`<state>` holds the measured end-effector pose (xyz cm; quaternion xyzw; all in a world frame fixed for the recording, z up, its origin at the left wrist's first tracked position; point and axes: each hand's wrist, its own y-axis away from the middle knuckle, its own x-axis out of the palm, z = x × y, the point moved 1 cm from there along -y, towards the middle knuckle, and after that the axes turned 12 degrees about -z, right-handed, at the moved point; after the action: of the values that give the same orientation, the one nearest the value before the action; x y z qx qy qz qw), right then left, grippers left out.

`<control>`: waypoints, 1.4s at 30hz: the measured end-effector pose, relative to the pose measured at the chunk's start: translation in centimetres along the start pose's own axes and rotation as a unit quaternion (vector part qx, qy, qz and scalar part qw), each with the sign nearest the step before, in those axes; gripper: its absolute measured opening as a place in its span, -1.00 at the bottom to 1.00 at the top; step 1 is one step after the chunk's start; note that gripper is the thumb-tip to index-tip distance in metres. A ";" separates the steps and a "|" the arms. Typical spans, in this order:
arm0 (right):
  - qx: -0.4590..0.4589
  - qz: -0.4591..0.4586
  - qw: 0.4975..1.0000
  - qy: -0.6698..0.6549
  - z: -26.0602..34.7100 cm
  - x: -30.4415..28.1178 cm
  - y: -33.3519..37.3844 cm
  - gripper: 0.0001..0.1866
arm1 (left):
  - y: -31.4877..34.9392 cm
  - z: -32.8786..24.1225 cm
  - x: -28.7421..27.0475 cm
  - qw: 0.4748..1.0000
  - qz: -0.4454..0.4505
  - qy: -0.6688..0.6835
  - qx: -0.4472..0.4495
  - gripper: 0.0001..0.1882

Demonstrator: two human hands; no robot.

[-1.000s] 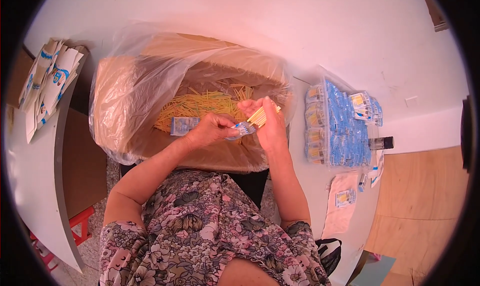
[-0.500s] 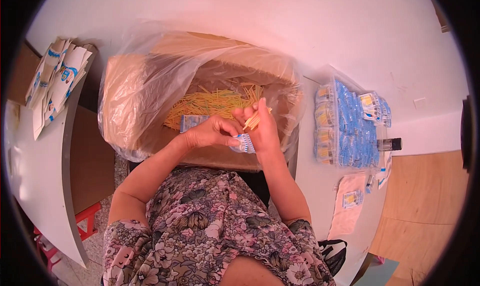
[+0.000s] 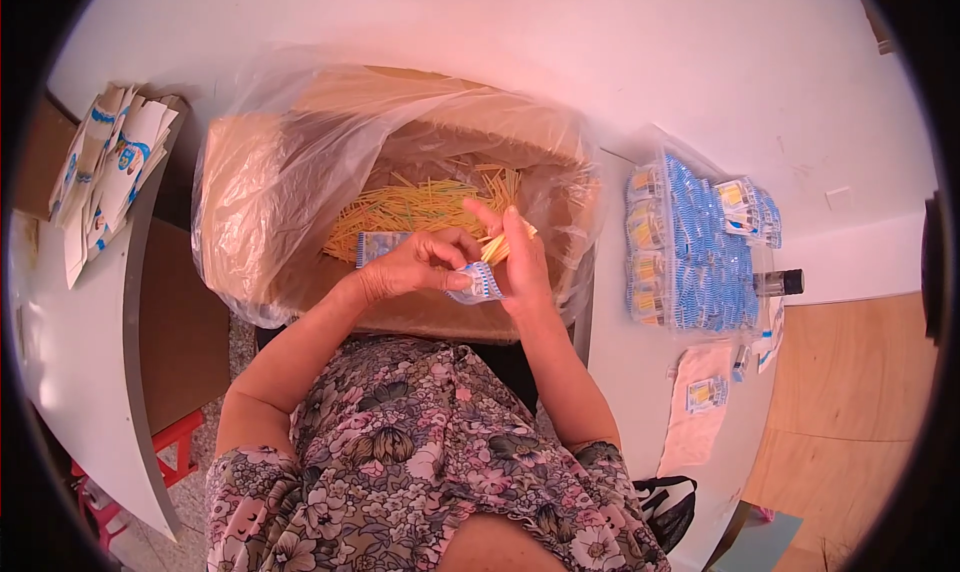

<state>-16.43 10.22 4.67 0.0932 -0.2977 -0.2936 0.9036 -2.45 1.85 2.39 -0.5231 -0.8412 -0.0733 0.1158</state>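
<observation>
"Entry one: the hands?"

"Left hand (image 3: 415, 264), thumb and fingers pinched on a clear, blue-edged sachet (image 3: 477, 284). Right hand (image 3: 525, 272), closed around a bundle of thin yellow sticks (image 3: 495, 249). The two sit just beside each other; whether they touch, cannot tell."

"Location?"

"Over the near part of a cardboard box (image 3: 400, 78) with a loose, clear plastic liner (image 3: 325, 152) draped across its rim. Sachet and bundle both lie inside the outline of the rim, nearer its front edge than its back."

"Contents of the box?"

"A loose stick heap (image 3: 420, 207), beyond the hands. A second sachet (image 3: 380, 247) at its near left edge, partly hidden by the left hand; whether gripped, cannot tell."

"Margins and room?"

"Right: box floor and liner between right hand and side wall, then a strip of white tabletop (image 3: 625, 392), then a clear tray (image 3: 655, 137) packed with filled sachets (image 3: 700, 242). Nearer, a pink cloth (image 3: 680, 447) bearing one filled packet (image 3: 705, 395). Left: a gap between box and the curved edge of a side table (image 3: 90, 352), with printed paper bags (image 3: 115, 182) at its far end."
</observation>
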 end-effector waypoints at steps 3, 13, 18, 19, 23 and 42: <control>-0.066 -0.019 0.989 0.134 0.5 -0.1 0.4 -0.64 | 0.0 -0.2 0.6 0.999 0.019 0.017 -0.036 -0.85; -0.106 -0.035 0.966 0.233 0.5 -0.1 0.7 -0.55 | -0.2 -0.5 1.2 0.997 0.013 0.026 -0.070 -0.76; -0.066 0.044 0.976 0.205 -1.0 -1.7 0.0 -0.62 | 0.0 0.7 1.8 0.985 0.016 0.053 -0.164 -0.77; -0.105 0.077 0.968 0.214 -1.2 -2.0 -0.2 -0.65 | 0.0 0.5 2.4 0.997 -0.018 0.031 -0.073 -0.80; -0.316 0.059 0.861 0.393 1.1 -2.5 0.0 -0.70 | -0.2 0.9 1.9 0.988 -0.042 -0.147 0.027 -0.87; -0.270 -0.045 0.908 0.318 5.5 -2.8 -0.9 -0.80 | -0.3 0.7 0.2 0.995 -0.093 -0.041 0.005 -0.89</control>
<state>-21.93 11.16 7.47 -0.0522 0.1004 -0.3580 0.9268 -2.86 2.06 1.75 -0.4444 -0.8906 -0.0585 0.0767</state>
